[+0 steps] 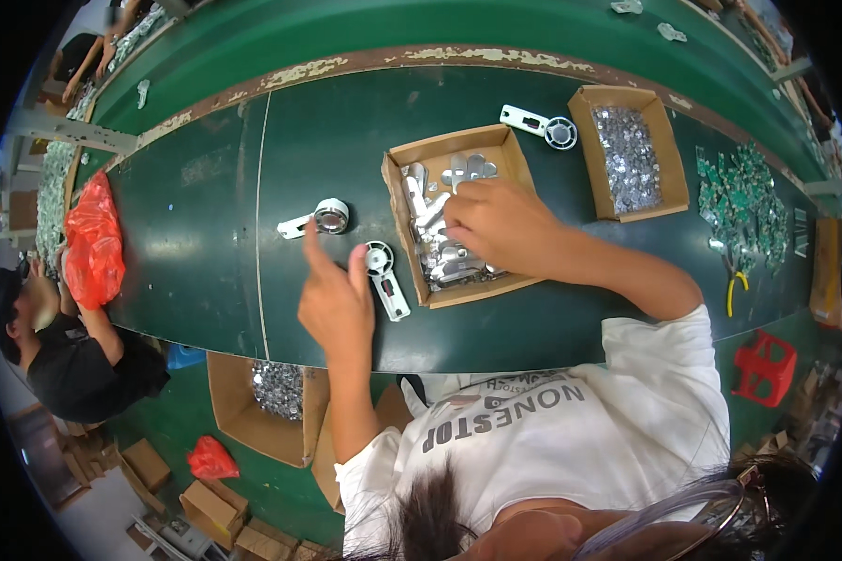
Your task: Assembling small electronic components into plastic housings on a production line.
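Note:
My left hand [335, 304] is over the green bench with index finger and thumb apart, the other fingers partly curled. Its index fingertip reaches a white part with a round dark-centred head [331, 217]; whether it touches cannot be told. Beside the thumb lies a second white handheld-fan-shaped housing [386, 280], its ring end toward the far side. My right hand [496, 222] is in a shallow cardboard box [398, 234] among shiny silver, rounded-end plates [451, 266]. Its fingers are bent together, and what they pinch is hidden.
Past the box lie another white housing [541, 127] and a carton of small silver pieces [627, 159]. Farther right are green circuit boards [744, 206] and yellow-handled pliers [737, 292]. A red plastic bag [95, 245] and a co-worker [79, 360] are at left.

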`<action>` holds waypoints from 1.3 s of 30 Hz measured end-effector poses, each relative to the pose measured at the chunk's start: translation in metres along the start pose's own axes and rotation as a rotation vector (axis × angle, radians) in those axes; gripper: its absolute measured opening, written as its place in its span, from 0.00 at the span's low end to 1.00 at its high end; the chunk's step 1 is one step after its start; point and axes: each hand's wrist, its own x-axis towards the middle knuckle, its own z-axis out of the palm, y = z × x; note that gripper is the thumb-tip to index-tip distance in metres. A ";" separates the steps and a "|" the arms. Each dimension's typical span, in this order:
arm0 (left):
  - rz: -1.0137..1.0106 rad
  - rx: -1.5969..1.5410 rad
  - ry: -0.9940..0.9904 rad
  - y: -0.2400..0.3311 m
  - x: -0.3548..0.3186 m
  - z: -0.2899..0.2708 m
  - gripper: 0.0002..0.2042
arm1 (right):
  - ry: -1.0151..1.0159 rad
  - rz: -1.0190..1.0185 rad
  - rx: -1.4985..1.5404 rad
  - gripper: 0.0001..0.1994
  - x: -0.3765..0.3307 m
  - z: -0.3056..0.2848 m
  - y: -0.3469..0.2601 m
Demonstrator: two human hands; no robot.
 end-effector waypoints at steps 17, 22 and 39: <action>0.523 -0.353 0.023 -0.026 -0.045 -0.014 0.09 | 0.079 -0.089 -0.156 0.13 -0.011 -0.019 0.005; 0.503 -0.136 0.026 -0.024 -0.065 -0.001 0.10 | -0.039 -0.187 -0.234 0.08 -0.013 -0.011 0.004; 0.437 -0.391 0.115 -0.018 -0.061 0.001 0.10 | -0.168 -0.141 -0.005 0.06 -0.005 -0.013 -0.002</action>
